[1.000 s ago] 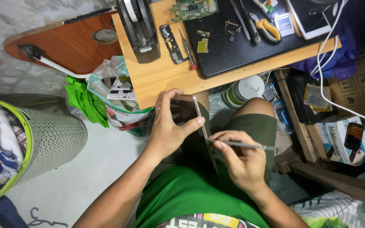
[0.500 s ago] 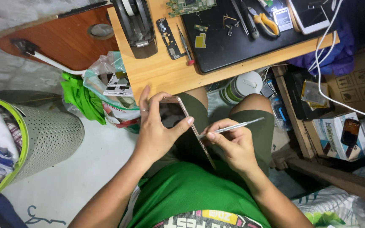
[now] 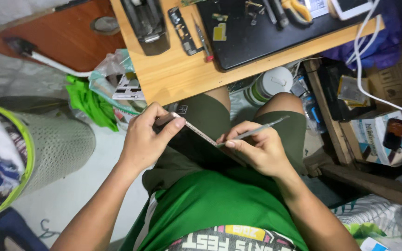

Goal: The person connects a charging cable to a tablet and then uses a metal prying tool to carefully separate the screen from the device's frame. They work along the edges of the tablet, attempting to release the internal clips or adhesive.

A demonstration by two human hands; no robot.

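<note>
A cramped corner, pale floor, and a light wooden worktop running across the top of the view, with a black mat on it carrying small tools and yellow-handled pliers. A black metal frame piece and a thin red-tipped tool lie on the bare wood beside the mat. To the left stands a mesh laundry basket with a green rim, full of clothes, and a green cloth hangs by a plastic bag under the worktop edge.

The person sits in a green shirt and olive shorts, working over the lap. The left hand grips the upper end of a phone, fingers wrapped behind and thumb pressed on its edge; the phone is tilted, held edge-on above the thighs. The right hand pinches a slim metal pry tool like a pen, its tip touching the phone's long edge near the middle. A white lidded jar sits on the floor between the knees.
</note>
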